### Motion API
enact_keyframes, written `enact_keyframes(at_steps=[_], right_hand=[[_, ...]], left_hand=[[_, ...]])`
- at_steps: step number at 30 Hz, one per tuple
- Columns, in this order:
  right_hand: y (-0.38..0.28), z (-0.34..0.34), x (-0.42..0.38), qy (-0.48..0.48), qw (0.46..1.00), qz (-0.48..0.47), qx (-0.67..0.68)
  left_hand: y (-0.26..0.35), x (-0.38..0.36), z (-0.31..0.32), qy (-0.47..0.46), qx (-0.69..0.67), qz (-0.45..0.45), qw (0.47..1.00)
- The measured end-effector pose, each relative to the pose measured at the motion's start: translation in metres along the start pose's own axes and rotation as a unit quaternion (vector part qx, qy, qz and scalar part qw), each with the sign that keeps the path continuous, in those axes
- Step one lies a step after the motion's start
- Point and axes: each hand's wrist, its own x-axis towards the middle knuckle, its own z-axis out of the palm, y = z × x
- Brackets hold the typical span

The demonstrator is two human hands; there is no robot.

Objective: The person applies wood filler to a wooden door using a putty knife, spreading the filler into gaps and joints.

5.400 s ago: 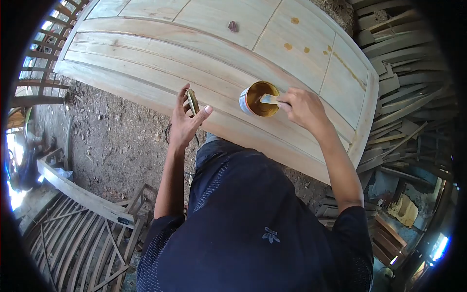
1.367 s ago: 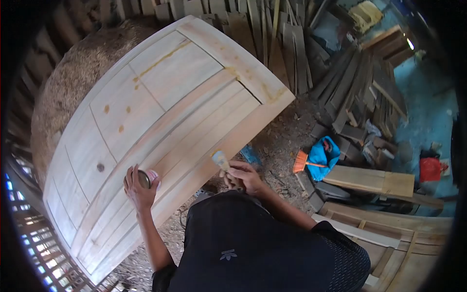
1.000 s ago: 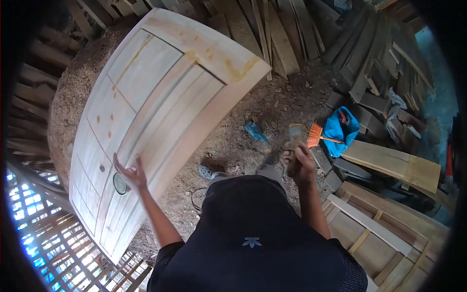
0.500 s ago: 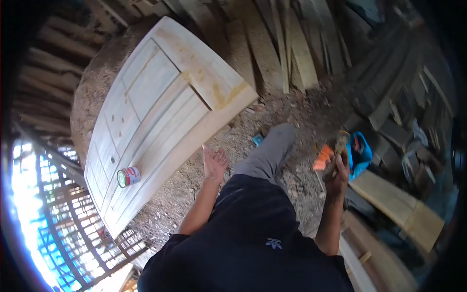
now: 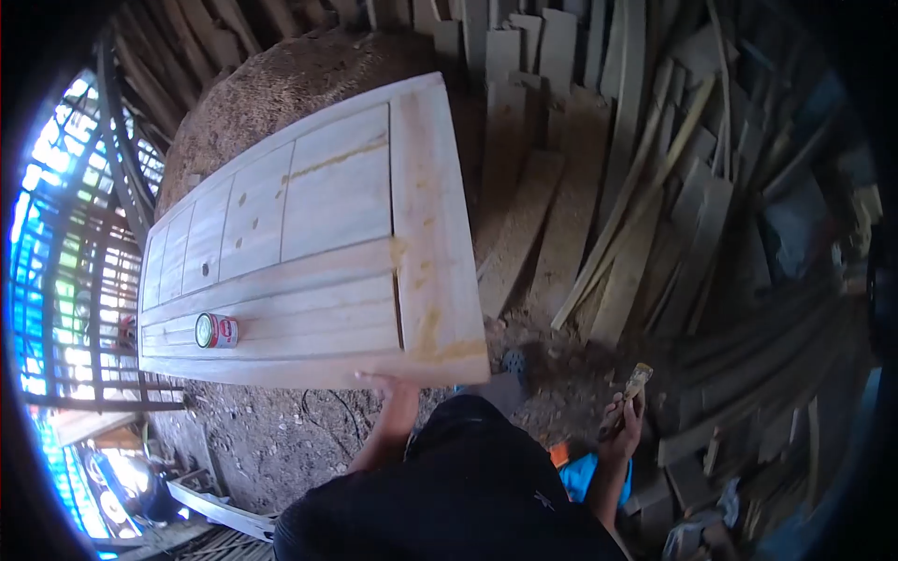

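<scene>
A pale wooden door panel [image 5: 327, 206] with yellowish smears lies across the left and middle of the view. On its lower left part stands a small red and white can [image 5: 217, 331]. My left hand [image 5: 388, 383] touches the panel's near edge, its fingers apart and partly resting on the wood, with nothing visible in it. Off to the right of the panel, my right hand [image 5: 621, 421] is wrapped round the handle of a brush-like tool [image 5: 638, 380], whose yellowish crusted end points up.
Wooden planks [image 5: 599, 215] lean and lie behind and right of the panel. A blue bag [image 5: 582, 475] and an orange item [image 5: 558, 454] lie near my right forearm. A lattice [image 5: 94, 280] stands at the left, beside bright light.
The view has turned right, so the panel appears more level. My left hand has come to the panel's near edge. My right hand still holds the brush-like tool.
</scene>
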Motion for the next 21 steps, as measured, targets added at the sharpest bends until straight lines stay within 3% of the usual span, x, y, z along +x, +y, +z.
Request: enact_keyframes(at_steps=[3,6,7,9,12,14,21], right_hand=[[-0.026,0.053,0.079,-0.063,0.993,0.034,-0.095],[-0.032,0.123,0.139,-0.078,0.995,0.037,-0.057],[-0.030,0.145,0.155,-0.089,0.994,0.037,-0.056],[-0.026,0.183,0.182,-0.192,0.973,0.085,-0.095],[0.004,0.238,0.211,-0.211,0.961,0.138,-0.118],[0.018,0.282,0.223,-0.252,0.938,0.189,-0.142],[0.098,0.395,0.319,-0.381,0.864,0.233,-0.234]], left_hand=[[0.003,-0.006,0.001,0.002,-0.090,0.022,0.996],[0.009,-0.016,-0.009,-0.004,-0.171,0.043,0.984],[-0.003,-0.038,0.078,-0.009,-0.198,0.048,0.979],[0.013,-0.025,-0.006,-0.019,-0.248,0.055,0.967],[0.024,-0.022,-0.046,-0.028,-0.315,0.054,0.947],[0.018,-0.032,-0.030,-0.025,-0.356,0.052,0.933],[0.004,-0.018,-0.053,-0.010,-0.198,0.091,0.976]])
